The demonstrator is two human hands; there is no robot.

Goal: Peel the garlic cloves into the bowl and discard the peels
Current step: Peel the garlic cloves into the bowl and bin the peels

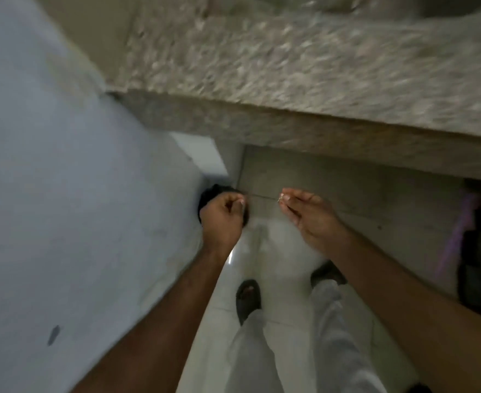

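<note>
The view is blurred and points down at the floor. My left hand (223,215) is curled into a loose fist right above a dark round bin (207,195) that stands against the wall. Whether the fist holds anything is hidden. My right hand (307,214) hovers to the right of the bin, its fingers drawn together, with a thin pale scrap of garlic peel (280,197) pinched at the fingertips. No bowl or garlic cloves are in view.
A speckled stone counter (304,80) juts out overhead across the top. A pale wall (63,194) fills the left side. My legs and dark sandals (248,297) stand on the glossy white tiled floor. Dark items (477,245) sit under the counter at right.
</note>
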